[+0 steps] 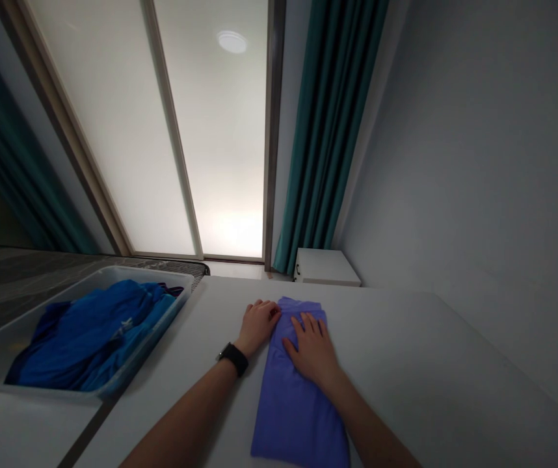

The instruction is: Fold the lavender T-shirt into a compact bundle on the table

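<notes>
A purple garment (293, 403), folded into a long narrow strip, lies flat on the white table (406, 377). Its exact kind I cannot make out. At its far left edge, my left hand (258, 323) pinches the cloth with curled fingers; a black watch is on that wrist. My right hand (312, 344) rests palm down on the upper part of the cloth, its fingers stretched out and slightly spread. The cloth shows small wrinkles around both hands.
To the left stands a translucent plastic bin (108, 279) holding blue clothes (98, 331). A small white cabinet (328, 265) is beyond the table's far edge. Green curtains (332, 130) hang beside frosted sliding doors (220, 149), and a wall (493, 162) borders the right side.
</notes>
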### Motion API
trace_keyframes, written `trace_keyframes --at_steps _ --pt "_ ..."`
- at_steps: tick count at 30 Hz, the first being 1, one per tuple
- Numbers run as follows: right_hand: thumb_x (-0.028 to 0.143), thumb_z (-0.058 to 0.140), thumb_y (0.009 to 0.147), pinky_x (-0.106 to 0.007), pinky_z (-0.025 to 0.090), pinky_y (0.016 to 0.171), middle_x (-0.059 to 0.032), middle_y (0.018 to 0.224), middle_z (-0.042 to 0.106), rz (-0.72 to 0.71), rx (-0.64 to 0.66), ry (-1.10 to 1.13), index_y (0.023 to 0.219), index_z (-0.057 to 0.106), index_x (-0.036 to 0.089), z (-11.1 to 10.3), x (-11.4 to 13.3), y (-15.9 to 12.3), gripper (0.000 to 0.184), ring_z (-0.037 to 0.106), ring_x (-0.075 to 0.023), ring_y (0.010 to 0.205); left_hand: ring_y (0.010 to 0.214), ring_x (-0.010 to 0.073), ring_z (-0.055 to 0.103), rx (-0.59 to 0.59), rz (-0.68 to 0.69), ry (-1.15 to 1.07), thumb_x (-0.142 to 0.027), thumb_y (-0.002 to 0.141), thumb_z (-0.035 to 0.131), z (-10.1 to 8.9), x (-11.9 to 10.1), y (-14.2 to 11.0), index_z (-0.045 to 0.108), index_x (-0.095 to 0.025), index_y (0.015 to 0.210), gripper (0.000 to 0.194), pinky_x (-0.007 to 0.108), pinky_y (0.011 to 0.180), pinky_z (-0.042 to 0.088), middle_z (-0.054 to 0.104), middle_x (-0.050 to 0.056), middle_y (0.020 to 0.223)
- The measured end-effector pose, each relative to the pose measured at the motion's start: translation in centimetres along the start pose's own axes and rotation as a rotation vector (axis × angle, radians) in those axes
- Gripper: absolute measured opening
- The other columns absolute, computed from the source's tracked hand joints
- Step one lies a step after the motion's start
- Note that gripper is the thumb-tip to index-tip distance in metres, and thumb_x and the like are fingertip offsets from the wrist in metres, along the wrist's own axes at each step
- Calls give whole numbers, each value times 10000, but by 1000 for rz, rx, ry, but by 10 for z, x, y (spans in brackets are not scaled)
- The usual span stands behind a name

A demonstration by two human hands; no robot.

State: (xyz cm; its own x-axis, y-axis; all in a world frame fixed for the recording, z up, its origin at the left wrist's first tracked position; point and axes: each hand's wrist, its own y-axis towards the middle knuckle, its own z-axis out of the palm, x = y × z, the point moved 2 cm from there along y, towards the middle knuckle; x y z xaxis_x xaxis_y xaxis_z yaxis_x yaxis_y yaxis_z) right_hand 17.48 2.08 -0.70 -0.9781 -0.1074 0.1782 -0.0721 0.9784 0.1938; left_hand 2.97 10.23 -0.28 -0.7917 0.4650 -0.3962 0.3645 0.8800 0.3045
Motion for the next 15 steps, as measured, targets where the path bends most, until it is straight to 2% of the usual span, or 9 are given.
trace_keyframes --at_steps 4,9,11,15 --pt "432 412 950 -496 188 1146 -161 1463 460 -6 -17 23 1385 503 152 -1 -4 2 526 361 -302 1377 917 228 587 -21 0 -19 -337 955 474 0 2 -2 667 -224 854 245 367 842 401 714 40 904" --pt "340 417 951 -463 209 1155 -128 1408 528 -25 -82 52 1337 543 163 -15 -19 2 443 421 -262 1335 927 211 597 -50 23 -65 -306 971 430 -8 1 -10 657 -213 911 253 346 854 426 694 54 936" --pt "305 422 945 -453 238 1150 -122 1380 554 -61 -98 84 1303 569 164 -20 -26 -3 412 454 -250 1308 939 210 588 -51 95 -72 -293 972 422 -14 -2 -17 653 -214 929 248 349 872 425 683 57 961" --pt "244 419 937 -462 283 1138 -102 1318 600 -174 -116 165 1232 611 187 -25 -35 -26 357 493 -237 1267 943 224 572 8 364 -75 -288 982 385 -35 -17 -38 656 -212 997 282 373 892 430 665 79 976"
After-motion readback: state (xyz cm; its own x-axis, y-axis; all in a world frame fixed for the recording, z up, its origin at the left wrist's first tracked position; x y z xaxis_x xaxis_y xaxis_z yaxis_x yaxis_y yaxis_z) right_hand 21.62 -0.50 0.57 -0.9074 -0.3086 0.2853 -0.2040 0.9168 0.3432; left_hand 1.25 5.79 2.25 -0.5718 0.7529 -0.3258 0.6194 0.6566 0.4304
